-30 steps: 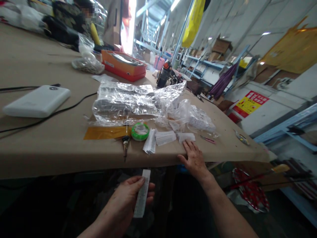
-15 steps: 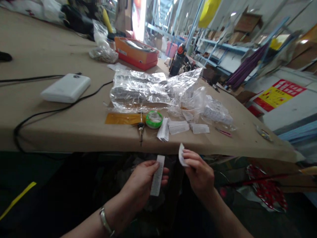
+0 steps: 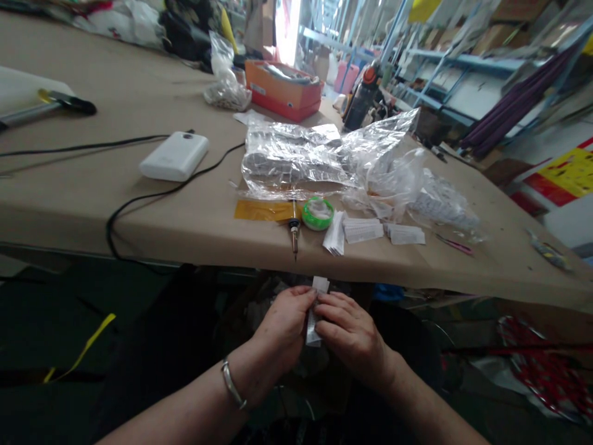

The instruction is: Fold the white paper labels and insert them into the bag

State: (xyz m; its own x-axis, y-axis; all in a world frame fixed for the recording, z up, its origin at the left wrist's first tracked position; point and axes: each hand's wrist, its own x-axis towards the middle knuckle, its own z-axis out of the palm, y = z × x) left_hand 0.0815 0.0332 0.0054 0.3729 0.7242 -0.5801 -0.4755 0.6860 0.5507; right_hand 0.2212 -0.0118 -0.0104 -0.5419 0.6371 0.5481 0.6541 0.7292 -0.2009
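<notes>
Just below the table's front edge, my left hand (image 3: 290,318) pinches a narrow white printed strip (image 3: 313,330) between thumb and fingers. My right hand (image 3: 349,324) meets it from the other side, its fingers closed on the strip too. A second strip end seems to overlap the first at the top; the fingers partly hide both. On the table above my hands lie a fanned stack of white strips (image 3: 334,233), a second stack (image 3: 364,230) and a third stack (image 3: 405,234). A soldering iron (image 3: 294,233) points toward me beside a green-rimmed round container (image 3: 317,214).
Amber tape (image 3: 262,211) and crumpled clear plastic bags (image 3: 296,157) lie behind the iron. A white power bank (image 3: 175,156) sits left by a black cable (image 3: 139,196). Pink tweezers (image 3: 454,245) lie right. An orange box (image 3: 283,89) and a dark bottle (image 3: 361,99) stand farther back.
My right hand has brought its white strip left onto the one in my left hand, so the hands now meet. The camera view has turned left.
</notes>
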